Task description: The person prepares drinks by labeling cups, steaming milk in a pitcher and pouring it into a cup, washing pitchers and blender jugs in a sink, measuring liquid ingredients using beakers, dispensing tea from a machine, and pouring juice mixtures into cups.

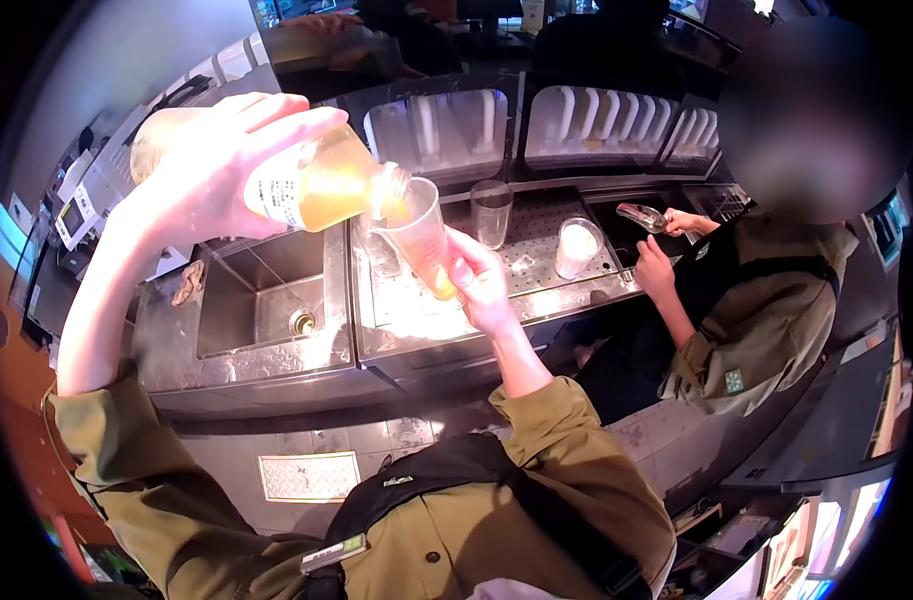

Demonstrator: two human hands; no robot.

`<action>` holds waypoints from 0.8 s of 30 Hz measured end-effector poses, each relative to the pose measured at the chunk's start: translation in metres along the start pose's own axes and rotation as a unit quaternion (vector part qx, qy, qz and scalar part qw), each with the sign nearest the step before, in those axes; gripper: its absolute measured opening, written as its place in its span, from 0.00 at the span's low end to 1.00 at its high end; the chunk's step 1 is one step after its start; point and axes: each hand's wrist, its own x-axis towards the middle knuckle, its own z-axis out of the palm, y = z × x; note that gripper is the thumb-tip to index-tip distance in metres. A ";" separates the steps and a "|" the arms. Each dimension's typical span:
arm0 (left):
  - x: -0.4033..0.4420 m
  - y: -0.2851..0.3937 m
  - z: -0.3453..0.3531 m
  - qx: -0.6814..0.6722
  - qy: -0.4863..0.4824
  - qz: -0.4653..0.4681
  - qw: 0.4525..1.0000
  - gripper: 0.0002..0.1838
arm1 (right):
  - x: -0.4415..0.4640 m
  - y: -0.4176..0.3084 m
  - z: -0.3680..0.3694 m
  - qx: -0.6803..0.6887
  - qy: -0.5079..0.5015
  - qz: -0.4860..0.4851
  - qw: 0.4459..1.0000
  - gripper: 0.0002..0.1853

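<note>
My left hand (pixel 221 165) is wrapped round a big clear bottle (pixel 338 185) of orange liquid with a printed label. The bottle lies nearly level, its mouth at the rim of a tall clear cup (pixel 416 232). Orange liquid shows in the bottle's neck and at the bottom of the cup. Low on its side, the cup is gripped by my right hand (pixel 478 280), which keeps it tilted above the drip tray. Behind it on the tray stand another clear cup (pixel 491 215) and a cup with pale contents (pixel 577 248).
To the left is a steel sink (pixel 261 290), with a crumpled cloth (pixel 188 284) beside it. At the right, a co-worker's hand (pixel 684 222) holds a clear scoop (pixel 640 216). White-handled containers (pixel 601 115) line the back of the perforated steel tray (pixel 536 270).
</note>
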 end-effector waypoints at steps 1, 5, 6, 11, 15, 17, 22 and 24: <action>0.000 -0.001 0.001 0.000 0.001 -0.001 1.000 0.50 | 0.000 0.002 0.000 0.003 0.003 -0.002 1.000 0.31; -0.001 -0.003 0.004 -0.001 -0.002 0.001 1.000 0.50 | 0.001 0.010 0.000 0.010 0.011 -0.006 1.000 0.30; -0.003 -0.004 0.005 0.000 0.002 0.004 1.000 0.50 | 0.001 0.012 0.000 0.010 0.012 -0.007 1.000 0.30; -0.006 -0.005 0.005 0.004 0.007 0.006 1.000 0.51 | 0.000 0.016 0.000 0.013 0.010 -0.006 1.000 0.29; -0.007 -0.005 0.005 0.005 0.007 0.009 1.000 0.50 | 0.000 0.017 0.001 0.030 0.005 0.000 1.000 0.28; -0.007 -0.004 0.007 0.007 0.008 0.008 1.000 0.51 | 0.000 0.017 0.001 0.028 0.007 -0.002 1.000 0.29; -0.004 0.001 0.010 -0.015 -0.002 -0.011 1.000 0.51 | -0.004 0.018 -0.004 0.023 0.004 0.012 1.000 0.30; 0.001 0.008 0.009 -0.013 -0.008 -0.019 1.000 0.51 | -0.006 0.016 -0.008 -0.001 0.004 0.017 1.000 0.30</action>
